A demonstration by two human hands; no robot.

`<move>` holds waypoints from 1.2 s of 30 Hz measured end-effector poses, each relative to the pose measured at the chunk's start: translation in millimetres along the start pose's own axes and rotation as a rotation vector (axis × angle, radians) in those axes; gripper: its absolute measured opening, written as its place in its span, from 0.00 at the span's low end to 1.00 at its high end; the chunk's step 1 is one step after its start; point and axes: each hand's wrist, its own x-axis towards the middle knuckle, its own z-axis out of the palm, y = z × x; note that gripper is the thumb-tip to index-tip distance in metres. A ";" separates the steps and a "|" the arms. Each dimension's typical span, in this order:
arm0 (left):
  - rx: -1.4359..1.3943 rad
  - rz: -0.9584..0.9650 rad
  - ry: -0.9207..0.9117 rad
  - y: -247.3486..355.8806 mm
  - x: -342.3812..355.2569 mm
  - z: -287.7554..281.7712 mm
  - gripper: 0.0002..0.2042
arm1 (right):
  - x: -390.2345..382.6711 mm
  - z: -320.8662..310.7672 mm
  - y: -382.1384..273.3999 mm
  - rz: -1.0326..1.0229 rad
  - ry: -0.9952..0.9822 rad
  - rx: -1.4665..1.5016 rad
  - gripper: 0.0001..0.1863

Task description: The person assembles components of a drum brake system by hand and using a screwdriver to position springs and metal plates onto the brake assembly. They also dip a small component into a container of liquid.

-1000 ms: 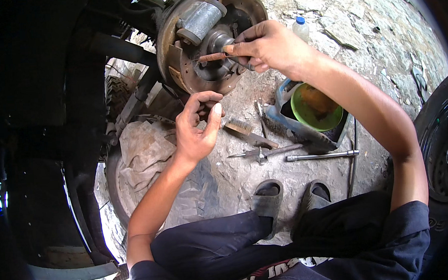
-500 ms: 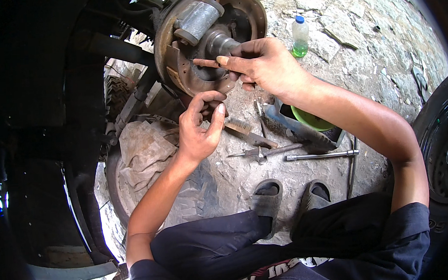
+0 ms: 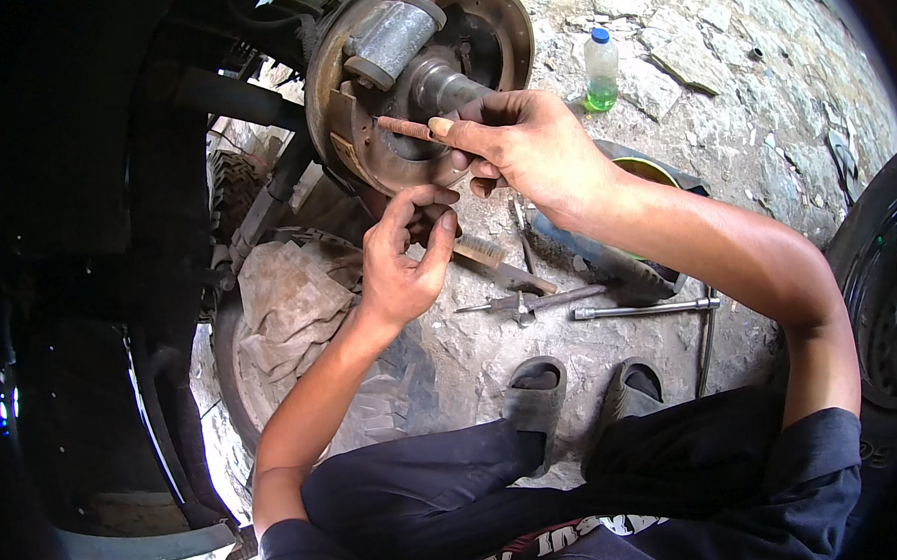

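Note:
Between the finger and thumb of my right hand (image 3: 533,156) is a rusty coil spring (image 3: 402,127), held across the lower left of the exposed wheel hub and brake backing plate (image 3: 498,48), near the protruding spindle (image 3: 435,83). A grey metal cylinder (image 3: 396,37) sits at the top of the plate. My left hand (image 3: 408,262) hovers just below the plate, fingers bent, with thumb and forefinger apart and nothing visible between them; its curled lower fingers are shadowed. A wire brush (image 3: 479,249) lies on the floor beside it.
On the stony floor (image 3: 688,29) are a bottle of green liquid (image 3: 601,78), a plastic container (image 3: 639,280) partly behind my right arm, a hammer-like tool (image 3: 525,307), a metal wrench (image 3: 645,309) and a cloth (image 3: 284,297). A tyre (image 3: 874,291) stands right; dark vehicle bodywork (image 3: 87,246) fills the left.
My right hand has moved down and left with the spring, uncovering more of the bottle and covering more of the container. My left hand has shifted slightly right.

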 end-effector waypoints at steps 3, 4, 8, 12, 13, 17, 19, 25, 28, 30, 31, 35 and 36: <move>-0.002 -0.010 -0.004 0.2 2.1 -0.6 0.08 | 1.5 -2.4 0.4 -0.071 0.006 -0.167 0.14; 0.006 -0.017 0.001 0.2 2.1 -1.8 0.10 | 2.3 -3.2 1.4 -0.113 -0.007 -0.234 0.15; -0.195 -0.167 0.206 1.8 5.5 2.4 0.17 | -0.9 -1.7 4.5 -0.116 -0.073 -0.313 0.18; -0.556 -0.461 0.162 22.1 26.9 -10.1 0.20 | -2.5 -3.1 11.5 -0.129 -0.088 -0.208 0.20; -0.594 -0.464 0.214 22.1 29.7 -9.1 0.17 | -2.9 -2.0 12.2 -0.119 -0.110 -0.197 0.20; -0.569 -0.469 0.275 14.8 30.5 -4.0 0.14 | -0.3 -0.3 10.4 -0.098 -0.171 -0.212 0.21; -0.571 -0.473 0.288 21.4 30.9 -1.4 0.14 | 2.2 -1.9 11.8 -0.088 -0.180 -0.213 0.21; -0.523 -0.470 0.333 16.9 31.6 -2.4 0.13 | 0.0 2.0 12.2 -0.037 -0.169 -0.109 0.18; -0.540 -0.473 0.333 17.0 33.0 -1.2 0.13 | 0.8 1.1 15.0 0.015 -0.167 -0.020 0.17; -0.532 -0.485 0.328 16.2 33.4 -1.8 0.13 | 0.9 0.2 17.8 0.039 -0.174 0.053 0.17; -0.526 -0.492 0.328 16.1 33.2 -2.5 0.13 | 0.3 0.4 19.0 0.047 -0.182 0.097 0.17; -0.550 -0.477 0.312 14.2 34.8 -3.1 0.13 | 4.7 -2.8 26.7 0.030 -0.219 0.163 0.18; -0.550 -0.480 0.318 13.7 34.9 -3.4 0.13 | 4.1 -1.8 26.0 0.038 -0.217 0.164 0.18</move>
